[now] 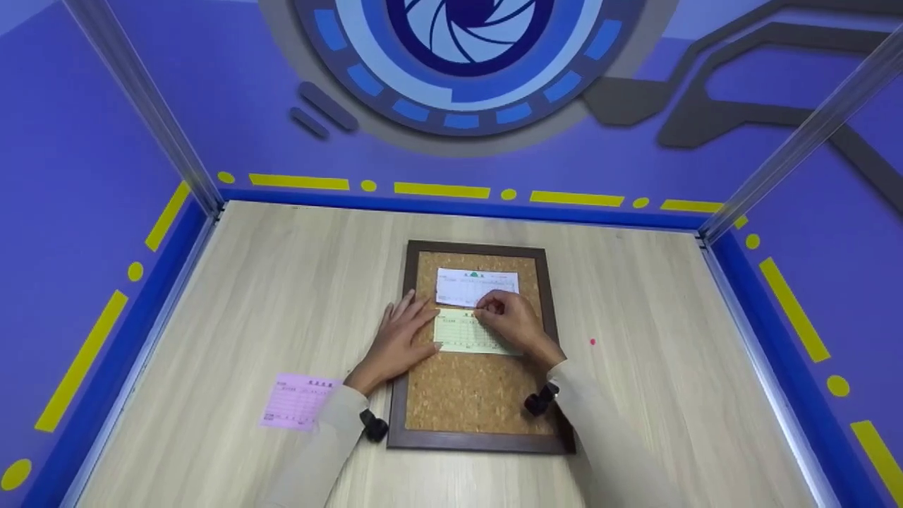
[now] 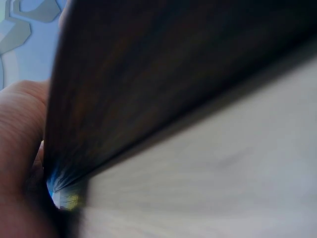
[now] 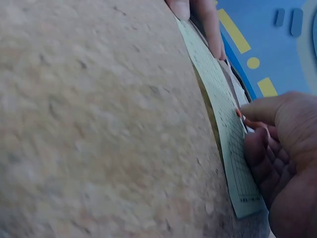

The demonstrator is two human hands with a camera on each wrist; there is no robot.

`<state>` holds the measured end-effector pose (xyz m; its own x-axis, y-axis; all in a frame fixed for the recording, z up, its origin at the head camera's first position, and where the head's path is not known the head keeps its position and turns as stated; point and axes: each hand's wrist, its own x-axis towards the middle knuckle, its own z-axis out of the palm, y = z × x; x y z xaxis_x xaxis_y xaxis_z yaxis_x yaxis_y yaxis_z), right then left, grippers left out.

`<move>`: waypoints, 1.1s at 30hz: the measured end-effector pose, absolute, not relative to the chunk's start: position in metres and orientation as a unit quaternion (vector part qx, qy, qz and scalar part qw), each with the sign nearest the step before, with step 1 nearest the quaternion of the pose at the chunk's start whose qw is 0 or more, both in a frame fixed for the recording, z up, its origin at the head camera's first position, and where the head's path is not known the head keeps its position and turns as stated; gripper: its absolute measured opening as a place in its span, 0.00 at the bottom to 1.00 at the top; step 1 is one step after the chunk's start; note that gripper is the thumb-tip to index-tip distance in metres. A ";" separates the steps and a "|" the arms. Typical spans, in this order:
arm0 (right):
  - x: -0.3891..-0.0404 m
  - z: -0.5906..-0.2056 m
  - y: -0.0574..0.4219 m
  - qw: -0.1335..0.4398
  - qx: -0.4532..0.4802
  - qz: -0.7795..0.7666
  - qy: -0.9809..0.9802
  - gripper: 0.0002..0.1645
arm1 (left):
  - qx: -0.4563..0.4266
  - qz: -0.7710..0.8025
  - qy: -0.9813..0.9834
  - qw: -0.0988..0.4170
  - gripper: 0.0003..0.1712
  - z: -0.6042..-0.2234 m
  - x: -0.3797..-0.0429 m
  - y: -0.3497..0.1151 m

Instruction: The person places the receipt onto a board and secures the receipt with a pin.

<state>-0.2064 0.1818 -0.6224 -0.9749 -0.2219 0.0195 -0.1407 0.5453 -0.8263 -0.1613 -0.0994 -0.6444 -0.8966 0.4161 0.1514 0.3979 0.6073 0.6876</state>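
A cork board with a dark brown frame lies on the table. On its cork, a pale green printed slip lies just below a white printed slip. My left hand spreads over the board's left side, with fingertips and thumb at the green slip's left edge. Near the top edge of that slip, my right hand pinches a small orange pushpin between thumb and forefinger. The left wrist view mostly shows the dark side of the board's frame, with part of the left hand beside it.
A pink printed slip lies on the wooden table left of the board, partly covered by the left sleeve. To the right of the board is a small red object. Blue panels wall in the table's back and sides.
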 end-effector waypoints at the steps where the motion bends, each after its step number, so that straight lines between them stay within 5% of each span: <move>1: -0.207 -0.623 0.183 0.048 -0.105 -0.474 0.873 0.03 | 0.226 0.382 0.896 0.014 0.38 -0.644 -0.161 -0.100; 33: -0.209 -0.619 0.182 0.053 -0.109 -0.455 0.882 0.04 | 0.241 0.414 0.878 -0.017 0.38 -0.652 -0.163 -0.100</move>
<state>-0.2093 0.1816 -0.6192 -0.9705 -0.2411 0.0060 -0.1446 0.5617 -0.8146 -0.1630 -0.0997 -0.6516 -0.8833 0.4093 0.2287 0.4367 0.5410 0.7187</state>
